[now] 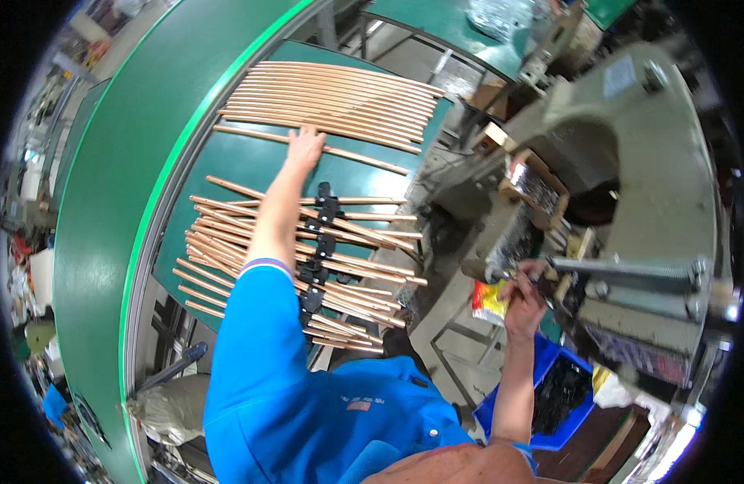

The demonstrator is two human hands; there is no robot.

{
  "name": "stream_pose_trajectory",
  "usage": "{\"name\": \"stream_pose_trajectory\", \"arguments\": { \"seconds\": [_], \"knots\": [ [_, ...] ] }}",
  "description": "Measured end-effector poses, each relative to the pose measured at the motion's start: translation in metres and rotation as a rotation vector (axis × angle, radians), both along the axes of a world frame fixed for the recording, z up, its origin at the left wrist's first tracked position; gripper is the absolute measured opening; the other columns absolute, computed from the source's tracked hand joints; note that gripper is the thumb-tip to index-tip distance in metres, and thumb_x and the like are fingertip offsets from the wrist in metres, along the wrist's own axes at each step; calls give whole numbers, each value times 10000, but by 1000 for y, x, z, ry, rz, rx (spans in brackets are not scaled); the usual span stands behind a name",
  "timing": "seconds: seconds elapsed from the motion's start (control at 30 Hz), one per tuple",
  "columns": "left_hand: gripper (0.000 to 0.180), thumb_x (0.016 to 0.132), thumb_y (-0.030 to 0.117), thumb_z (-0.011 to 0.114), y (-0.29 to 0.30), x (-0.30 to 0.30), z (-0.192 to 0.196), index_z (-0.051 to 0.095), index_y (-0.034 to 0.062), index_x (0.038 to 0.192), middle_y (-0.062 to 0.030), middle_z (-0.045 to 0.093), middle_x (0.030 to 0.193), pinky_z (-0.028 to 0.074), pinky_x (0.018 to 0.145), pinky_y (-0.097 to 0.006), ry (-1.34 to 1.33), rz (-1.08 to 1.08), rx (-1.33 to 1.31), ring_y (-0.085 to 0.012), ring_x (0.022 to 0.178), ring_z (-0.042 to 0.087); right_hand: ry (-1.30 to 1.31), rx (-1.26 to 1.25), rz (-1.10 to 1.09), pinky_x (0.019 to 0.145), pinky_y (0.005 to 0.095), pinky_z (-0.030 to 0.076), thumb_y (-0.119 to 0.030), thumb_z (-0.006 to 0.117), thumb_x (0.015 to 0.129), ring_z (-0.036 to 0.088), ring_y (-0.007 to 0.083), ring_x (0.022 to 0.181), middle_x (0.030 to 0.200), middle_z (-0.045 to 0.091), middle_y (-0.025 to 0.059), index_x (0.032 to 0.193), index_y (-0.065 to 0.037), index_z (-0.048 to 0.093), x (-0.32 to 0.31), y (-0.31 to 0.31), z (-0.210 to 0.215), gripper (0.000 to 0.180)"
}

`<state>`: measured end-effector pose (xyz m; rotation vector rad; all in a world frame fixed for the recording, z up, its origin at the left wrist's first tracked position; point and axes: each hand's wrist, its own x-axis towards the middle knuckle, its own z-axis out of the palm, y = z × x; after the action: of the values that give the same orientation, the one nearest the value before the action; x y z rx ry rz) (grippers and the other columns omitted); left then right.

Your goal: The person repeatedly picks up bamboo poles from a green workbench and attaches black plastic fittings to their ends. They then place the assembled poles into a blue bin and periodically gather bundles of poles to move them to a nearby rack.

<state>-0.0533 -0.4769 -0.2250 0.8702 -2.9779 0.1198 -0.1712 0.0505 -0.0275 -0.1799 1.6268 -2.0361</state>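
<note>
My left hand (pixel 307 147) reaches over the green table and has its fingers closed over a single copper-coloured rod (pixel 364 160). Just beyond it lies a row of similar parallel rods (pixel 332 95). Nearer to me, under my left forearm, is a looser pile of copper-coloured rods (pixel 219 242) with black clip-like pieces (pixel 325 242) across their middle. My right hand (pixel 524 302) is raised beside the grey-green machine, its fingers bent together near the machine's metal parts. Whatever those fingers hold is too small to make out.
A long green conveyor (pixel 98 266) with a bright green edge runs along the left. The bulky machine (pixel 646 153) fills the right, with a cardboard box (pixel 541 185) of small parts on it. Below my right forearm stands a blue bin (pixel 578 419) of black pieces.
</note>
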Motion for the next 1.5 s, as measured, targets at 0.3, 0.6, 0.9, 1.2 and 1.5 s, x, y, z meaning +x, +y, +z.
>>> {"name": "stream_pose_trajectory", "arguments": {
  "seconds": [0.3,0.6,0.9,1.2,1.5],
  "knots": [
    [200,956,177,446,77,94,119,580,94,1078,-175,527,859,377,897,-474,-29,-348,291,-370,894,517,370,347,89,693,320,494,-293,655,859,607,178,731,794,611,88,991,5,642,11,-12,2,326],
    [232,869,93,605,285,170,199,565,101,1098,-123,613,845,500,610,-421,16,-571,443,-343,742,623,457,998,-476,667,331,520,-105,642,773,665,223,713,823,684,127,899,-37,696,25,331,-39,152],
    [183,880,160,594,450,65,227,598,82,1045,-129,595,795,470,587,-411,105,-755,517,-328,733,605,-68,1674,-507,822,442,508,-467,723,734,633,340,1002,1049,662,185,970,-46,644,-64,482,-125,489],
    [192,839,150,624,460,51,232,598,58,1006,-98,586,782,473,574,-402,132,-765,469,-303,700,598,149,573,-558,601,304,451,-219,685,815,549,144,674,812,631,14,930,-57,652,14,365,-36,202],
    [222,818,185,662,448,52,231,627,96,1018,-73,540,728,467,524,-382,223,-828,377,-270,638,578,375,315,0,605,221,433,-144,709,804,527,53,688,767,596,-6,953,-11,634,12,256,-3,213]
  ]
}}
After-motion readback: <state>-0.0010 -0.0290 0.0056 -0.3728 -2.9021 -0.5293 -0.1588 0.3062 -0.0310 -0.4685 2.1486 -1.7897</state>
